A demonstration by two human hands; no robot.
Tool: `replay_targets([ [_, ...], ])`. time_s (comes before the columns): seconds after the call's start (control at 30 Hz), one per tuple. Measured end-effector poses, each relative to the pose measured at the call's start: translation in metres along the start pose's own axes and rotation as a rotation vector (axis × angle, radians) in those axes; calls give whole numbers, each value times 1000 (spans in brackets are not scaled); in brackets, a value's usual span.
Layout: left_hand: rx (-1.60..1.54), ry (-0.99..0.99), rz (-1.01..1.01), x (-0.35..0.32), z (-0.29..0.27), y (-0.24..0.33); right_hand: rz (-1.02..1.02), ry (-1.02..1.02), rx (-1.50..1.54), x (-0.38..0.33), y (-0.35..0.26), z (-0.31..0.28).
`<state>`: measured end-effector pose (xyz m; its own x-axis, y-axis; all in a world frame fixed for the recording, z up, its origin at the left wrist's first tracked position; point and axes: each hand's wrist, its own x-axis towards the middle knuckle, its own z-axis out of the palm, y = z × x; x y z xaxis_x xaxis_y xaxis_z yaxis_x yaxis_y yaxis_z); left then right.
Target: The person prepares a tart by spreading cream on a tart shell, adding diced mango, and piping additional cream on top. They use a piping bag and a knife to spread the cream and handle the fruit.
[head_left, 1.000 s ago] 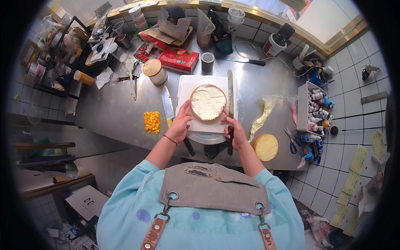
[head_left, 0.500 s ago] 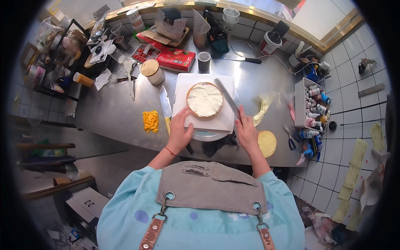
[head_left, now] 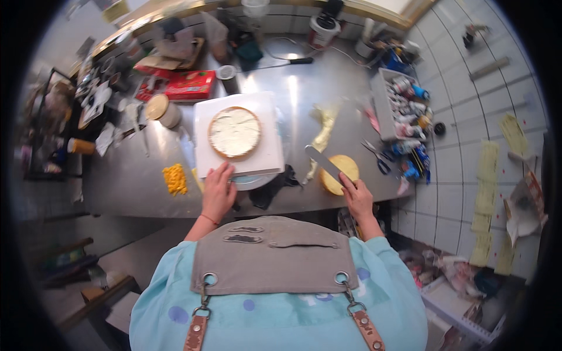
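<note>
A round cake layer topped with white cream lies on a square white board, over a round turntable. At the board's front edge is my left hand, its fingers stretched out and holding nothing. My right hand grips an icing spatula by its handle. The blade slants over a bare yellow cake layer near the table's front edge; whether it touches is unclear. Left of the board sit diced orange fruit pieces. Beside them a knife is partly hidden by the board.
Crumpled yellowish film and scissors lie on the metal table's right side. A white bin of small bottles stands by the tiled wall. A lidded jar, a red box and a dark cup stand behind the board.
My view has swung to the right. My right hand has carried the spatula from beside the cream-topped cake to over the bare cake layer. My left hand stays by the board's front edge.
</note>
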<state>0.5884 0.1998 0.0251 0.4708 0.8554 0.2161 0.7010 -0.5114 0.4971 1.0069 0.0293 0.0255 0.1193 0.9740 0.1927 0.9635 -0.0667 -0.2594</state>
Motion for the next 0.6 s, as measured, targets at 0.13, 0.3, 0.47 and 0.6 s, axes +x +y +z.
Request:
replay_targets([
  [0.13,31,-33,2,4,-3,9,45,-64,-104,-40,91,-14],
  [0.3,85,-43,-15,7,1,14,-132,-86,-132,-15,156,16],
  [0.47,67,38,-50,-1,5,18,-236,50,-131,49,158,38],
  [0.6,-148,126,132,-1,11,31,195,276,-165,126,154,108],
])
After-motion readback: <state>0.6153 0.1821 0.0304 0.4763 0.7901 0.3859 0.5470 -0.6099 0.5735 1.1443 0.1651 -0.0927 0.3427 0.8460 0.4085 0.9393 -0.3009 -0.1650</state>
